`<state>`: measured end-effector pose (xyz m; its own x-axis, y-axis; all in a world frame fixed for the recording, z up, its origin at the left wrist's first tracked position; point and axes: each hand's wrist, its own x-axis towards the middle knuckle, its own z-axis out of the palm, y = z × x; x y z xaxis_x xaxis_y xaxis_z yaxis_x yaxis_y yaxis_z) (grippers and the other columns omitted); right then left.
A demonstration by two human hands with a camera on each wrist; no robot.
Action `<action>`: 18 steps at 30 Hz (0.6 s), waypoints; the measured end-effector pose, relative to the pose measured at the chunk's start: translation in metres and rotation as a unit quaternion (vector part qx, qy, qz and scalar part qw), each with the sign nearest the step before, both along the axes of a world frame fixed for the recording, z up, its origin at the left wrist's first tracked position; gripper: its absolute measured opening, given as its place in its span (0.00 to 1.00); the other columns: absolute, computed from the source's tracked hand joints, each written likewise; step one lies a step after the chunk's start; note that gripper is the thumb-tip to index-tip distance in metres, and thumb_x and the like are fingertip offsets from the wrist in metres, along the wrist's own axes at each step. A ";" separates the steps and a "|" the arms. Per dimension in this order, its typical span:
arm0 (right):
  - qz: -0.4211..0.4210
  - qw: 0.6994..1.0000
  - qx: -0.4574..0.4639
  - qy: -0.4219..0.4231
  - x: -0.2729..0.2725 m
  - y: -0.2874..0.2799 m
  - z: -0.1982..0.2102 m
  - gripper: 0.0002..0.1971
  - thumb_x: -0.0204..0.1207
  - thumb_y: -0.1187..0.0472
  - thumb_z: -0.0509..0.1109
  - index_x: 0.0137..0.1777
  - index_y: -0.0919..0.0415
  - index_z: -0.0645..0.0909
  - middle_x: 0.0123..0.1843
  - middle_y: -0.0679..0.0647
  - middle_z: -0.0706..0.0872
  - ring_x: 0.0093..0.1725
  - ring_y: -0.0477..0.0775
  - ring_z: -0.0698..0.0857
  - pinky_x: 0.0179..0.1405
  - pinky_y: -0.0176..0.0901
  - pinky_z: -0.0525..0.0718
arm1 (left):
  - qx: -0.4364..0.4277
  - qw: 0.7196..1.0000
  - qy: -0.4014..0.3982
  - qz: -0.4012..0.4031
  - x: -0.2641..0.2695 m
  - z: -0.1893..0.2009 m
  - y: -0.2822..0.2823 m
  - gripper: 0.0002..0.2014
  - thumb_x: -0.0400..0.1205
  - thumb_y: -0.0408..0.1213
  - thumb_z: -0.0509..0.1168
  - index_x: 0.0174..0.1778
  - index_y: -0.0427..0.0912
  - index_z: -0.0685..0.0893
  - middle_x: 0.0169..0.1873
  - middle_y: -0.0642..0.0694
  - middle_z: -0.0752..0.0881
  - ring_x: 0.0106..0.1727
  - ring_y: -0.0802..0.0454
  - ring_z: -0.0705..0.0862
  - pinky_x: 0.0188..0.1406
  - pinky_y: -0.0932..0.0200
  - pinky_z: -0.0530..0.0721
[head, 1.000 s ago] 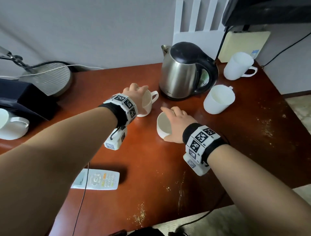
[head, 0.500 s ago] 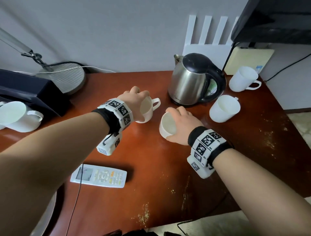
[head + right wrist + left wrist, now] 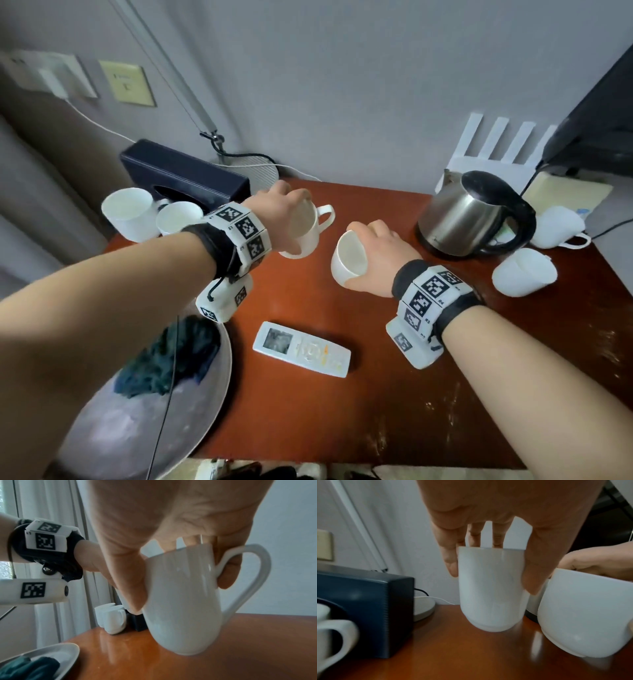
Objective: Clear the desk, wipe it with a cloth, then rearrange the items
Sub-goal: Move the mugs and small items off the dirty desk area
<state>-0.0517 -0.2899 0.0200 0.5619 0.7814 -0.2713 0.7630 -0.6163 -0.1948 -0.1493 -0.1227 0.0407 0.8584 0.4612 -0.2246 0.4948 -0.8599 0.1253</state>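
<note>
My left hand (image 3: pixel 286 214) grips a white mug (image 3: pixel 305 229) by its rim, fingers and thumb down its sides; the mug (image 3: pixel 491 588) hangs tilted just above the red-brown desk (image 3: pixel 376 394). My right hand (image 3: pixel 380 253) grips a second white mug (image 3: pixel 349 262) the same way, lifted and tilted; in the right wrist view this mug (image 3: pixel 183 601) shows its handle to the right. The two held mugs are side by side near the desk's middle. A dark teal cloth (image 3: pixel 171 356) lies in a grey dish (image 3: pixel 144 435) at the front left.
Two white mugs (image 3: pixel 132 214) stand at the back left by a dark tissue box (image 3: pixel 185 178). A steel kettle (image 3: pixel 472 214) and two more mugs (image 3: pixel 524 275) sit at the back right. A white remote (image 3: pixel 301 347) lies near the front. A lamp base (image 3: pixel 250 168) stands behind.
Both hands have lifted their mugs off the desk and carried them leftward. The head view has swung left, bringing the tissue box, left mugs and cloth dish into sight.
</note>
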 end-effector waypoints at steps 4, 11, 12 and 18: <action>0.031 0.999 0.019 -0.007 -0.046 0.047 0.013 0.34 0.65 0.45 0.73 0.69 0.49 0.62 0.67 0.54 0.65 0.64 0.60 0.71 0.56 0.53 0.80 | 0.037 0.999 -0.013 0.004 -0.057 0.017 0.037 0.37 0.75 0.43 0.69 0.79 0.51 0.60 0.73 0.47 0.65 0.70 0.42 0.72 0.62 0.50 0.77; 0.065 0.997 0.041 0.016 -0.122 0.130 0.013 0.35 0.63 0.46 0.75 0.68 0.49 0.63 0.67 0.54 0.66 0.65 0.61 0.71 0.59 0.52 0.77 | 0.031 0.998 -0.001 0.063 -0.156 0.024 0.116 0.44 0.69 0.50 0.75 0.78 0.58 0.59 0.71 0.48 0.67 0.67 0.41 0.75 0.63 0.46 0.79; 0.066 0.997 0.044 0.020 -0.131 0.142 0.010 0.34 0.64 0.46 0.75 0.68 0.49 0.63 0.67 0.55 0.66 0.66 0.61 0.71 0.59 0.51 0.76 | 0.034 0.997 0.007 0.072 -0.168 0.022 0.127 0.44 0.69 0.51 0.75 0.78 0.58 0.58 0.71 0.49 0.66 0.67 0.42 0.75 0.63 0.46 0.79; 0.058 0.997 0.048 0.023 -0.172 0.196 -0.018 0.34 0.67 0.45 0.72 0.70 0.51 0.62 0.69 0.55 0.65 0.68 0.60 0.69 0.59 0.50 0.76 | 0.020 0.992 0.047 0.112 -0.214 -0.005 0.177 0.43 0.70 0.50 0.74 0.77 0.59 0.58 0.70 0.49 0.67 0.67 0.42 0.74 0.62 0.46 0.81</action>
